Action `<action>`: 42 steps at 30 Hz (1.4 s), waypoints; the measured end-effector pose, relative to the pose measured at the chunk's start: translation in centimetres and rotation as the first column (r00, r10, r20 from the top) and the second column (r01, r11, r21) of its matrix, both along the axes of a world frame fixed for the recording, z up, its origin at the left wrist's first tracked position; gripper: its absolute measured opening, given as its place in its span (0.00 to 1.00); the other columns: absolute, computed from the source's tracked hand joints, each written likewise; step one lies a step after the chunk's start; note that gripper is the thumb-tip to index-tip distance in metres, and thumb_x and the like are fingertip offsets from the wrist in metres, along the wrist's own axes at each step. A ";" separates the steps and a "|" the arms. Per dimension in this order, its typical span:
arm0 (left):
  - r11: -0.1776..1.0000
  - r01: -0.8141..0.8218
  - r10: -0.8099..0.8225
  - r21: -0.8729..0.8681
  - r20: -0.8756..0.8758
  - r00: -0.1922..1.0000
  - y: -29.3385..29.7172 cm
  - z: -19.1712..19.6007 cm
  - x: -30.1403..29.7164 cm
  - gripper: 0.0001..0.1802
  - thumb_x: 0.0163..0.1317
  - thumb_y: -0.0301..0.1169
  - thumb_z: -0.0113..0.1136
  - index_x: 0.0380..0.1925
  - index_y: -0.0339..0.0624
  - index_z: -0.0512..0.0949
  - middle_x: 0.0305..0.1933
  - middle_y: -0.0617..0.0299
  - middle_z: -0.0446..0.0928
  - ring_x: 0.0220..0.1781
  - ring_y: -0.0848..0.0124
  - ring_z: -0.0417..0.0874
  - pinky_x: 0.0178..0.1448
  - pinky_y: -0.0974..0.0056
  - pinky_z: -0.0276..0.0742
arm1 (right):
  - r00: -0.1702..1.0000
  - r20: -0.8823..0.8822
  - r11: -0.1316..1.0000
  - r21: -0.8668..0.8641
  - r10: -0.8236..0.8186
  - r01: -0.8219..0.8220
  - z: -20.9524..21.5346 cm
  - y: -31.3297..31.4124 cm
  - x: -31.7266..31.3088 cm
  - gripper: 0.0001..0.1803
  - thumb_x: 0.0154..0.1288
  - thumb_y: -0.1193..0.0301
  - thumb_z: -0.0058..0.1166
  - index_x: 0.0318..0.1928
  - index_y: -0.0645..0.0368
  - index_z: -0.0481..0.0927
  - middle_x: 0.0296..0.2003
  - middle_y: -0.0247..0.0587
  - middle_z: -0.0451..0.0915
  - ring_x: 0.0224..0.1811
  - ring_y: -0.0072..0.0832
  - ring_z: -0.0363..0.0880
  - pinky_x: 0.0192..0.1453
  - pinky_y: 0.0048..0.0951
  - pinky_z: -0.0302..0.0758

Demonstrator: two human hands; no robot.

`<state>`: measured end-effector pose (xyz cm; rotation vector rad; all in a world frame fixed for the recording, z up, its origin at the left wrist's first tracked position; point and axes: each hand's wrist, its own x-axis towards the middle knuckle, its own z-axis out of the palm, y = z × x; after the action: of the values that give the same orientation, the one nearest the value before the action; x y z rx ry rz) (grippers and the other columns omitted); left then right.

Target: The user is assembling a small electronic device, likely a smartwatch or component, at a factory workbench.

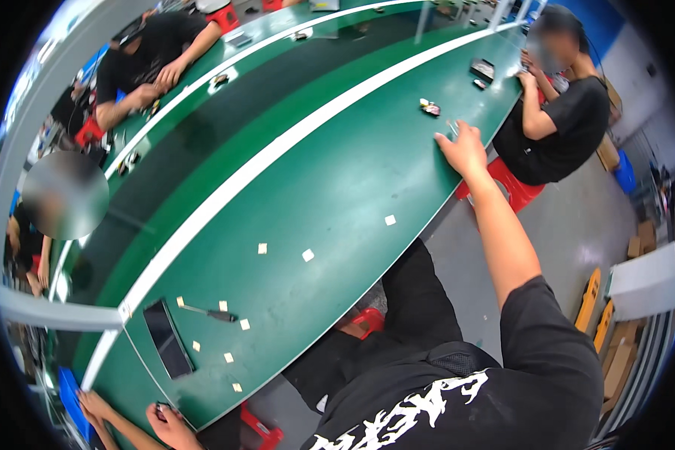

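Dark object in the left hand, partly hidden.

Green table | nine pale squares, scattered | screwdriver among them | black panel nearby | rightward: dark part, black box

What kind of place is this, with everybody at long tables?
Probably a workshop or factory floor, perhaps for assembling small goods: a co-worker is at the same long green worktable, a screwdriver lies on it, and cardboard boxes stand off to the right.
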<state>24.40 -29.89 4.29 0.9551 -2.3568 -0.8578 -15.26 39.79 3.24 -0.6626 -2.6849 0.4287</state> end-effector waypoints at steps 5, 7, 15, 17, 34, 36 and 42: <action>0.947 0.186 -0.138 -0.262 0.192 0.972 3.0 3.0 -4.1 0.17 0.68 0.34 0.60 0.47 0.29 0.81 0.41 0.41 0.83 0.43 0.47 0.82 0.53 0.52 0.77 | 0.999 -0.036 0.998 -0.057 0.006 -0.008 -0.1 2.9 -4.6 0.43 0.59 0.45 0.65 0.68 0.55 0.71 0.62 0.53 0.72 0.59 0.49 0.80 0.62 0.45 0.78; 0.927 0.213 -0.152 -0.309 0.208 0.966 1.4 2.9 -4.3 0.17 0.68 0.35 0.60 0.47 0.29 0.81 0.42 0.39 0.83 0.44 0.45 0.82 0.54 0.50 0.77 | 0.997 0.021 0.995 -0.074 0.075 -0.073 0.5 2.8 -6.3 0.38 0.58 0.45 0.66 0.63 0.55 0.77 0.60 0.52 0.73 0.56 0.48 0.81 0.60 0.44 0.78; 0.801 0.180 -0.015 -0.572 0.282 0.959 -0.1 4.4 -5.1 0.18 0.67 0.36 0.61 0.43 0.27 0.82 0.43 0.35 0.81 0.45 0.40 0.80 0.54 0.44 0.75 | 0.943 -0.166 0.937 -0.156 0.288 -0.314 1.2 0.2 -3.5 0.29 0.49 0.49 0.74 0.29 0.66 0.83 0.34 0.54 0.81 0.37 0.47 0.83 0.42 0.44 0.80; 0.630 0.013 -0.031 -0.776 -0.008 0.999 1.3 5.0 -5.2 0.16 0.67 0.34 0.61 0.41 0.27 0.83 0.42 0.36 0.81 0.45 0.40 0.80 0.56 0.45 0.75 | 0.899 -0.194 0.862 -0.262 0.392 -0.433 0.9 -4.4 -1.0 0.27 0.47 0.53 0.77 0.27 0.65 0.80 0.32 0.52 0.80 0.35 0.41 0.82 0.40 0.41 0.78; -0.030 0.585 -0.062 0.811 -0.585 0.808 24.1 1.1 -15.0 0.20 0.73 0.20 0.50 0.63 0.41 0.65 0.64 0.45 0.74 0.52 0.64 0.85 0.53 0.65 0.85 | 0.422 -0.279 0.213 -0.557 0.863 -0.803 4.1 -25.0 17.5 0.12 0.69 0.67 0.62 0.43 0.64 0.79 0.37 0.46 0.77 0.33 0.34 0.76 0.38 0.32 0.74; 0.078 0.643 -0.226 0.762 -0.615 0.756 23.7 -0.1 -14.6 0.15 0.73 0.19 0.50 0.56 0.43 0.66 0.65 0.46 0.73 0.47 0.70 0.83 0.46 0.69 0.82 | 0.492 -0.239 0.288 -0.573 0.837 -0.768 3.7 -24.6 17.8 0.12 0.69 0.67 0.63 0.37 0.65 0.80 0.32 0.45 0.78 0.29 0.33 0.75 0.35 0.33 0.73; 0.233 0.782 -0.408 0.578 -0.672 0.618 24.9 -0.9 -13.3 0.16 0.72 0.17 0.50 0.55 0.44 0.64 0.60 0.51 0.75 0.41 0.76 0.76 0.41 0.71 0.77 | 0.534 -0.088 0.469 -0.375 0.841 -0.799 3.9 -24.3 18.8 0.22 0.62 0.62 0.70 0.22 0.63 0.74 0.17 0.41 0.70 0.17 0.32 0.66 0.24 0.35 0.67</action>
<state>11.10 -5.04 3.39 -0.0688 -1.8026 -2.4457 3.51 15.54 7.14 0.6792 -2.8712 1.2005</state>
